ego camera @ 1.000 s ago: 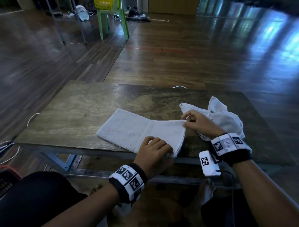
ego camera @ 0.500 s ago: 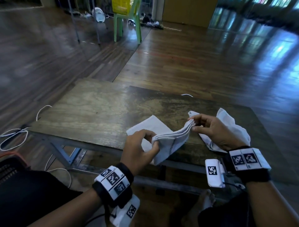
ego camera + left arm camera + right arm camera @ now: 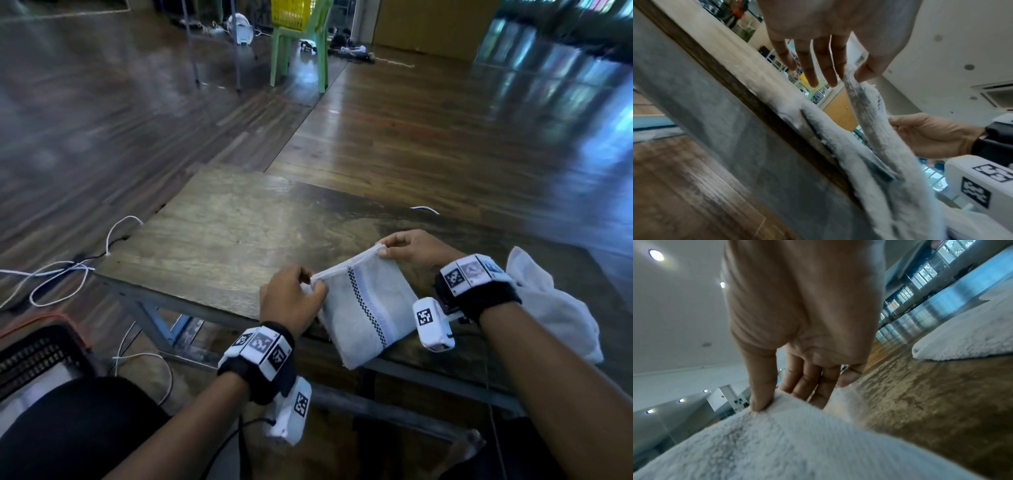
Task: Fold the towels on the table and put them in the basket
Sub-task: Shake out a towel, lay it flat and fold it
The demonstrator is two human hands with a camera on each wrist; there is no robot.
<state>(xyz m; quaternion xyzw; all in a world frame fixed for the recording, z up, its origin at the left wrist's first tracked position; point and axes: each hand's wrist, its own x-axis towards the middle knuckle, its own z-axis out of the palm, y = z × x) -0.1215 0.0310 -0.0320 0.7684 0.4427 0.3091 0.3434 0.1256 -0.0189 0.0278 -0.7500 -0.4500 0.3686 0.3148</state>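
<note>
Since half a second ago the towel (image 3: 363, 308) has come up off the tabletop (image 3: 219, 246) and now hangs folded between both hands over the near edge, its checked stripe facing me.

At far left I see the basket (image 3: 37, 356) on the floor by my knee; nothing shows in the part I can see. My left hand (image 3: 291, 298) pinches the towel's left top corner between thumb and forefinger, other fingers loose. My right hand (image 3: 414, 250) pinches the right top corner the same way. Further right, a second towel (image 3: 555, 308) lies crumpled on the tabletop.

I judge this one nearly folded and not yet in the basket; the second is wholly left.
</note>
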